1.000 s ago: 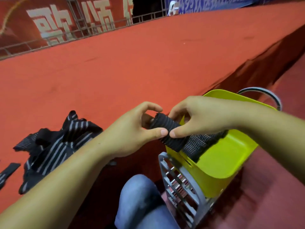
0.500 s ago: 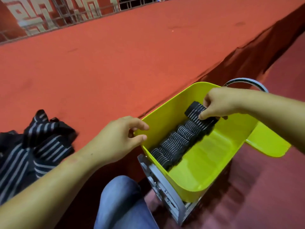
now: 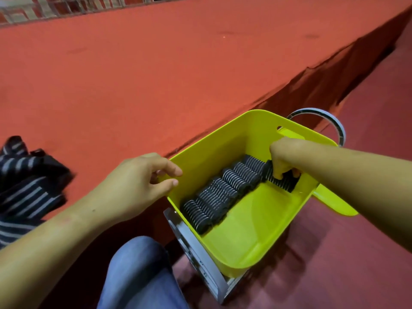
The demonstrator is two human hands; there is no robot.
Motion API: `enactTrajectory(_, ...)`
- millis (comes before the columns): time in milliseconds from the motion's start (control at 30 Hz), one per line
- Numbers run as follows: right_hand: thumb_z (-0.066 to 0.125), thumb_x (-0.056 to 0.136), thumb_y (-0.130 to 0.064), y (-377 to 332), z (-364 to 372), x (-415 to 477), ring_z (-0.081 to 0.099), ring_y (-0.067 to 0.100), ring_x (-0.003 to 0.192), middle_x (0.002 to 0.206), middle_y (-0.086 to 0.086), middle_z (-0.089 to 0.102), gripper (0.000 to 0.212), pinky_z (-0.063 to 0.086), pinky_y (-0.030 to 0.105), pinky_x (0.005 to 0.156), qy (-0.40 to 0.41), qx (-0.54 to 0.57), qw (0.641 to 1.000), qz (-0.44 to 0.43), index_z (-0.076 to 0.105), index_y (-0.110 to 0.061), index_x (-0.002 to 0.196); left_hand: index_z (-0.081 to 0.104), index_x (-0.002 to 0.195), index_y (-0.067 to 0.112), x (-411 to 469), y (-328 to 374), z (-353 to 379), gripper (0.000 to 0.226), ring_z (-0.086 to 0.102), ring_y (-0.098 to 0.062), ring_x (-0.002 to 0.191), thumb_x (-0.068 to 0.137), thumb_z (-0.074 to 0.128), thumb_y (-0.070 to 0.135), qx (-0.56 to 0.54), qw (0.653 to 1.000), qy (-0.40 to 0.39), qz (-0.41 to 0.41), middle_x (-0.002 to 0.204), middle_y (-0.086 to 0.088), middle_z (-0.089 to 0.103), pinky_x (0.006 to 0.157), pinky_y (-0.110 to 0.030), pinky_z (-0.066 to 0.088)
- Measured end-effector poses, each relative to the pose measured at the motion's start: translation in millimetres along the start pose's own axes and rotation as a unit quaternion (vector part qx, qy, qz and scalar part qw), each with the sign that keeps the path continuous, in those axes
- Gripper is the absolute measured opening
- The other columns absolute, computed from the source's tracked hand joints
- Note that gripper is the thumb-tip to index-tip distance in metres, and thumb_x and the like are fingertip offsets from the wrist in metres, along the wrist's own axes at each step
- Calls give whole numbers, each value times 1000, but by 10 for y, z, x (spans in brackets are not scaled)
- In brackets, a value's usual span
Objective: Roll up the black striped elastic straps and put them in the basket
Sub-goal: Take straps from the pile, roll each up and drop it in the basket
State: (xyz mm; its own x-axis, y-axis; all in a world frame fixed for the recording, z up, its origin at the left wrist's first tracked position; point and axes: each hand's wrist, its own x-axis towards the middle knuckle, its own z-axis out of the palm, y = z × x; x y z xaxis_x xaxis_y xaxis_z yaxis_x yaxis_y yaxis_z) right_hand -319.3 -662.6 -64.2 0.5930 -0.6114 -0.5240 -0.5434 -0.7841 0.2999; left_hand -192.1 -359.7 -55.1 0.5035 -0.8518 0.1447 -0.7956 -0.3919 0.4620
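Red carpet (image 3: 156, 74) spreads wide behind a lime-green plastic basket (image 3: 211, 156), where the right hand (image 3: 283, 156) reaches inside with its fingers curled round a rolled striped strap (image 3: 282, 183). Touching that gripped roll, a row of rolled straps (image 3: 223, 192) runs along the wall toward the left hand (image 3: 133, 181). That hand hovers loose-fingered and empty by the rim, with unrolled straps (image 3: 29, 186) heaped well beyond it.

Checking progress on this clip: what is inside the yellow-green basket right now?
A row of rolled striped straps lies along one wall of the basket. The right hand grips the farthest roll. The hand covers part of that roll and the corner behind it.
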Motion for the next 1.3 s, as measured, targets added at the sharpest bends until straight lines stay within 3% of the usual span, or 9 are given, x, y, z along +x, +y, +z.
enactTrajectory(100, 72, 97, -34, -94, -29, -19, 72, 21, 114, 112, 0, 71, 30, 57, 30, 90, -17, -87, 996, -10, 57, -15, 80, 75, 101, 39, 7, -10, 18, 16, 61, -5, 87, 88, 77, 30, -5, 1000, 5, 1, 92, 22, 63, 72, -8, 41)
enactTrajectory(267, 63, 104, -29, -189, -18, 4, 66, 22, 125, 132, 6, 69, 40, 50, 33, 103, -90, -165, 982, -8, 49, -12, 71, 75, 103, 37, 13, -19, 26, 16, 58, -1, 84, 89, 77, 29, -5, 1000, 9, 14, 93, 20, 63, 72, -9, 40)
enactTrajectory(400, 55, 108, -30, -215, 17, -3, 69, 21, 97, 91, 8, 80, 42, 49, 30, 98, -151, -161, 975, 14, 47, -8, 73, 74, 103, 38, 1, -43, 22, 16, 58, 2, 84, 89, 76, 30, -16, 1000, 10, 19, 96, 19, 64, 71, -8, 39)
enactTrajectory(533, 60, 106, -31, -187, 45, 14, 58, 20, 136, 147, 5, 63, 36, 46, 26, 100, -99, -182, 978, -25, 50, -15, 75, 73, 104, 40, -4, -49, 35, 15, 57, 5, 85, 90, 74, 34, -17, 1000, 8, 20, 97, 23, 63, 73, -6, 38)
enactTrajectory(800, 68, 102, -33, -196, 93, 72, 68, 21, 124, 120, 5, 73, 43, 44, 16, 90, -25, -86, 995, -48, 64, -5, 133, 74, 107, 40, -35, -53, 34, 15, 59, 0, 91, 93, 70, 36, -12, 1000, 5, 23, 102, 21, 65, 83, -30, 49)
enactTrajectory(933, 66, 103, -34, -200, 148, 189, 72, 21, 118, 129, 7, 75, 36, 54, 28, 93, -51, -123, 991, -30, 56, -9, 79, 74, 107, 38, -37, -50, 38, 15, 62, -7, 95, 94, 71, 33, -9, 1000, 7, 26, 103, 18, 66, 87, -39, 52)
enactTrajectory(1067, 66, 102, -41, -250, 110, 203, 65, 22, 128, 137, 5, 69, 26, 50, 27, 96, -43, -133, 990, -27, 65, -15, 99, 74, 108, 37, -51, -69, 46, 15, 61, -7, 94, 94, 71, 33, -13, 999, 12, 28, 104, 18, 66, 87, -38, 52)
enactTrajectory(1167, 76, 92, -51, -245, 87, 234, 67, 25, 122, 130, 7, 71, 56, 54, 31, 95, -7, -123, 992, -22, 69, -10, 129, 75, 109, 35, -67, -61, 85, 14, 60, -11, 97, 96, 70, 31, -17, 999, 23, 29, 105, 17, 66, 88, -38, 50)
enactTrajectory(1300, 76, 90, -53, -183, -55, 249, 70, 24, 95, 82, 0, 71, 42, 57, 31, 80, 83, -74, 993, -35, 67, -14, 79, 76, 107, 32, -94, -72, 138, 13, 60, -11, 99, 96, 71, 30, -39, 998, 49, 33, 104, 16, 68, 90, -35, 49)
